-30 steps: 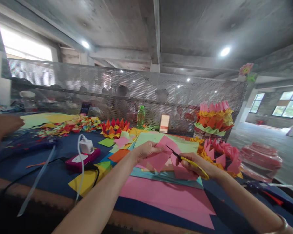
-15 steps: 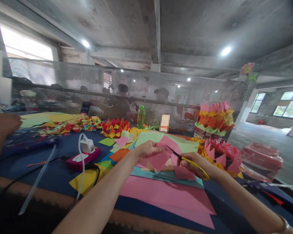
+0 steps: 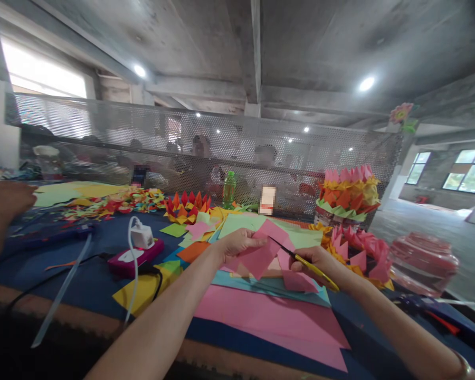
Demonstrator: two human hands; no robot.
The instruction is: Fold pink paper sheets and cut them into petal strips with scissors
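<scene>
My left hand pinches a pink paper sheet and holds it up above the table. My right hand is closed round yellow-handled scissors, whose dark blades point up-left into the pink sheet's right edge. A cut pink strip hangs below my right hand. Under both hands lie a teal sheet and a large pink sheet on the blue table.
A magenta phone with a white charger and cables lies left. Folded paper flowers stand right, with a clear tub beside them. Another person's hand rests at far left. A mesh screen backs the table.
The scissors have worked slightly further along the pink sheet; both hands stay almost in the same place. The view has shifted a little.
</scene>
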